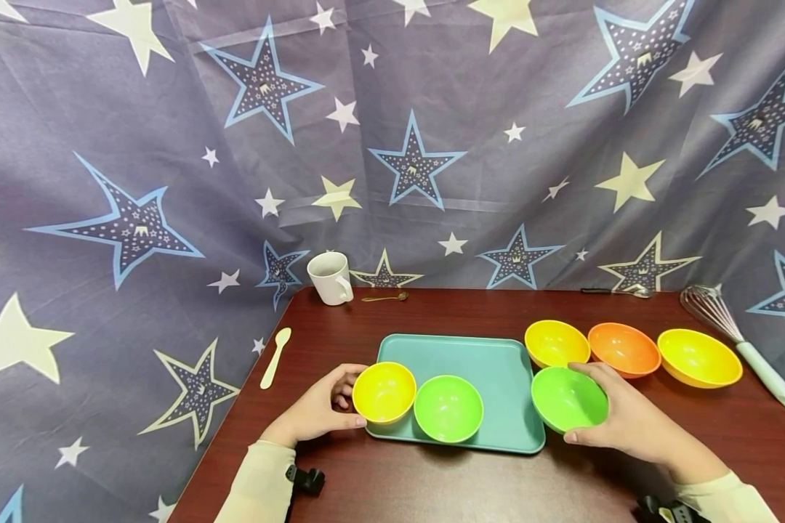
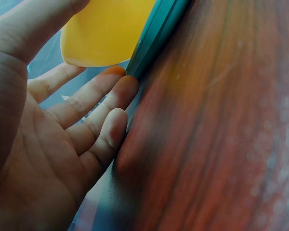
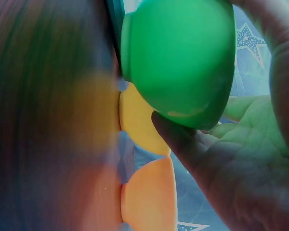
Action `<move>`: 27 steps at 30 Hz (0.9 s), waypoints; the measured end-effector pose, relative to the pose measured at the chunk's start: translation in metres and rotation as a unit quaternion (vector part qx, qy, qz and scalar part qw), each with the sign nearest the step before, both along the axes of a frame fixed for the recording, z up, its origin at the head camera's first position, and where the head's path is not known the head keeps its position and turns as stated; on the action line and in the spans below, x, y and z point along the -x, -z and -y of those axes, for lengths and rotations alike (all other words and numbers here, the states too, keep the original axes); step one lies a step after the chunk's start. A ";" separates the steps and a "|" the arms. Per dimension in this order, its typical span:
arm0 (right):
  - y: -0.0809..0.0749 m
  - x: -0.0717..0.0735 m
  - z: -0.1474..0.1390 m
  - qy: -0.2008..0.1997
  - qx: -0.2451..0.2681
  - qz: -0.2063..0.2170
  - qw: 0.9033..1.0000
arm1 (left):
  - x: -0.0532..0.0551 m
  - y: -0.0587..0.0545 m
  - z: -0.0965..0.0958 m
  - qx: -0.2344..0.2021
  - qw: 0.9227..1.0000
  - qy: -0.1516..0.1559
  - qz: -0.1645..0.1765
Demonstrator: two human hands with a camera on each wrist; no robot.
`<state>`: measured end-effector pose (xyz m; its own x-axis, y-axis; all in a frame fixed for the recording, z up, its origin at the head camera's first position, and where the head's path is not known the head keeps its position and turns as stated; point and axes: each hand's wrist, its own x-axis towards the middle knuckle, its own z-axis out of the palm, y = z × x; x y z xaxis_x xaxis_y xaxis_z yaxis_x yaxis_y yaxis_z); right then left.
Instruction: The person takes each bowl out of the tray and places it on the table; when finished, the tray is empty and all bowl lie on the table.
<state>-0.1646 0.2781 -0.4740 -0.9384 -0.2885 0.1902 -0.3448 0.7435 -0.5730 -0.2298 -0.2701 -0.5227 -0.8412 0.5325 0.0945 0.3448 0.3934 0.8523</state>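
Note:
In the head view, a small yellow bowl (image 1: 384,392) stands at the left end of a teal tray (image 1: 458,347). My left hand (image 1: 320,407) is at its outer side, thumb and fingertips at the bowl and palm apart from it. The left wrist view shows those fingers (image 2: 94,98) loosely spread by the yellow bowl (image 2: 106,33). A green bowl (image 1: 448,408) sits beside it on the tray. At the tray's right edge my right hand (image 1: 624,418) grips another green bowl (image 1: 565,399), slightly tilted, between thumb and fingers; the right wrist view shows its side (image 3: 183,57).
Right of the tray stand a yellow bowl (image 1: 556,343), an orange bowl (image 1: 624,350) and a larger yellow bowl (image 1: 698,357). A whisk (image 1: 746,345) lies far right. Leftward are a white mug (image 1: 329,278) and cream spoon (image 1: 276,357). Small spoons (image 1: 386,297) lie along the back.

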 end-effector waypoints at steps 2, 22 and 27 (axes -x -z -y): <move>0.000 -0.001 -0.001 -0.002 -0.002 0.002 1.000 | 0.000 0.000 0.000 -0.001 1.000 0.000 -0.001; 0.009 -0.002 -0.006 -0.016 0.018 0.031 0.999 | 0.000 0.001 0.000 -0.001 1.000 -0.001 0.004; 0.010 -0.003 -0.005 -0.015 0.023 0.034 0.999 | 0.000 0.001 0.000 -0.001 1.000 -0.001 0.004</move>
